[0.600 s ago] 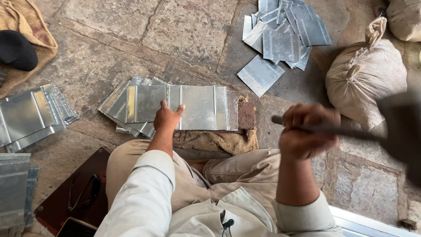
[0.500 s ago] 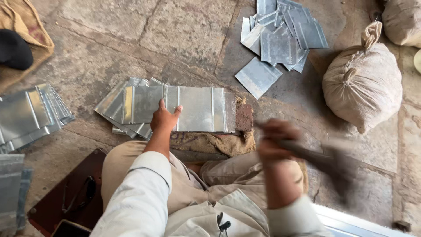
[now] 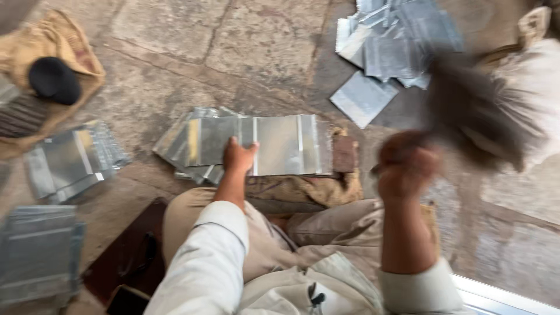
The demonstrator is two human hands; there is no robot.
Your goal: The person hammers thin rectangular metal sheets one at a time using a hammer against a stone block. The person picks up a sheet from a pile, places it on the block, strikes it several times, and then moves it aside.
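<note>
My left hand (image 3: pixel 238 158) presses flat on a folded metal sheet (image 3: pixel 280 144) that lies on a stack of similar sheets in front of my knees. A dark block (image 3: pixel 344 154) sits under the sheet's right end. My right hand (image 3: pixel 407 168) is raised to the right of the sheet, fist closed on the handle of a hammer (image 3: pixel 472 111), whose head is a dark motion blur above and to the right. The whole view is blurred by movement.
A heap of cut metal sheets (image 3: pixel 396 41) lies at the top right, next to a tied cloth sack (image 3: pixel 536 87). More stacked sheets (image 3: pixel 73 160) lie at the left and lower left (image 3: pixel 35 251). A sack with a black cap (image 3: pixel 53 79) is at upper left. The floor is stone slabs.
My right hand has swung the hammer from low beside my knee up to the right. My left hand stays pressed on the sheet.
</note>
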